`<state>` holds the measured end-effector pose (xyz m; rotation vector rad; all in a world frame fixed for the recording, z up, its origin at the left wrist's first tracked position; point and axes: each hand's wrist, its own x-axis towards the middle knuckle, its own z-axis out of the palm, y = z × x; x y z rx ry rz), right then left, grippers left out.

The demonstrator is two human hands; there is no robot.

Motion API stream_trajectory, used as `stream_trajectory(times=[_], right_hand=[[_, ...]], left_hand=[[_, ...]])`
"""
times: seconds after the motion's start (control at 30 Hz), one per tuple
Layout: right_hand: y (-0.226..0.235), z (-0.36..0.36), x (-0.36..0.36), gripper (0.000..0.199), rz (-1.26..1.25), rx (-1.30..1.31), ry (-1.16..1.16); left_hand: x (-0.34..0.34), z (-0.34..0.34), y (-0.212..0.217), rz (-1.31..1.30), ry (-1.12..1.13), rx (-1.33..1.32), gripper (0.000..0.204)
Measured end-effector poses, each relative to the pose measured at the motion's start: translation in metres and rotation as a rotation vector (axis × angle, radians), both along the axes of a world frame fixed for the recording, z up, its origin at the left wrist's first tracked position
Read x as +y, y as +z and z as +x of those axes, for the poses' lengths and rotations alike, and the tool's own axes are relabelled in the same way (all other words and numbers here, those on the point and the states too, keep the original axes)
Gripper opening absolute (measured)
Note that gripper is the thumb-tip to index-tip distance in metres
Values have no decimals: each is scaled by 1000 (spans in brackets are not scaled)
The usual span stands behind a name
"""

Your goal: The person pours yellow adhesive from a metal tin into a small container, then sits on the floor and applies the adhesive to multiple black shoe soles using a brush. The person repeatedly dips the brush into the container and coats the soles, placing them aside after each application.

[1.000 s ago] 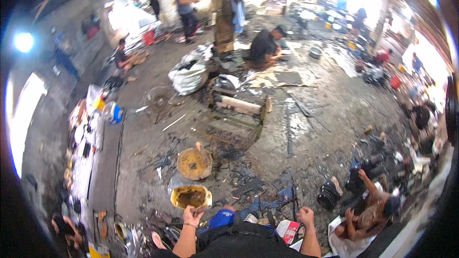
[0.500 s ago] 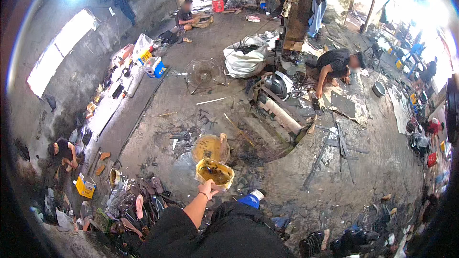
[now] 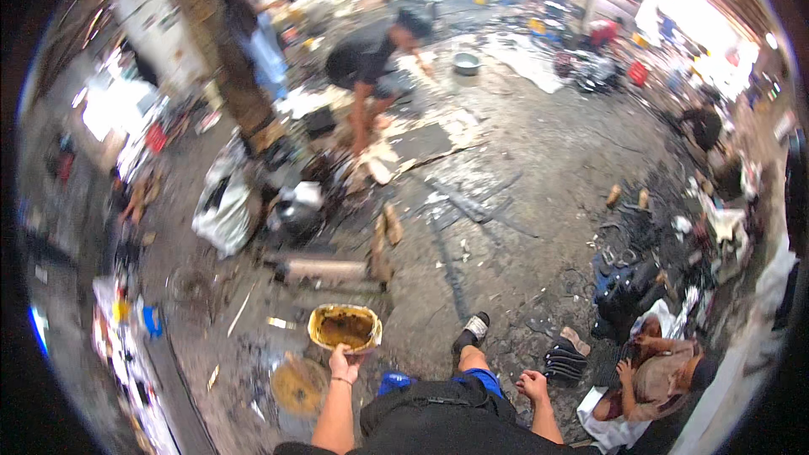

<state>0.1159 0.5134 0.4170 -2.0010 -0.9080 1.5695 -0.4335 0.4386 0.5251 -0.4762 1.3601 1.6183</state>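
Note:
My left hand [image 3: 341, 362] grips the near rim of an open, yellowish tub [image 3: 344, 328], its fingers closed on the edge. The tub's inside is smeared yellow-brown with a darker patch at the bottom. Out to the right, my right hand [image 3: 532, 385] hangs beside my leg with its fingers curled, and nothing shows in it. On the floor just left of the tub lies a round, brownish, see-through disc or lid [image 3: 299, 384]. My foot in a dark sandal [image 3: 474, 333] is stepping forward on the right.
Ahead, a co-worker [image 3: 371, 67] bends over flat sheets [image 3: 421, 141]. A wooden post [image 3: 211, 42], a white sack [image 3: 226, 202] and a pale roller [image 3: 324, 270] stand left. Dark strips [image 3: 463, 202] cross the floor. Another person [image 3: 661, 371] sits at right by black scraps [image 3: 632, 227].
My view has swung to the right and I have stepped forward. The tub is still in my left hand, moved off from over the round disc. My right hand has come into view.

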Motion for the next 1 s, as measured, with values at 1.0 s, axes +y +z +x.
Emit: stream_trajectory(times=[1.0], right_hand=[[-52, 175, 540, 22, -393, -116, -579]], left_hand=[[883, 170, -113, -21, -715, -58, 50]])
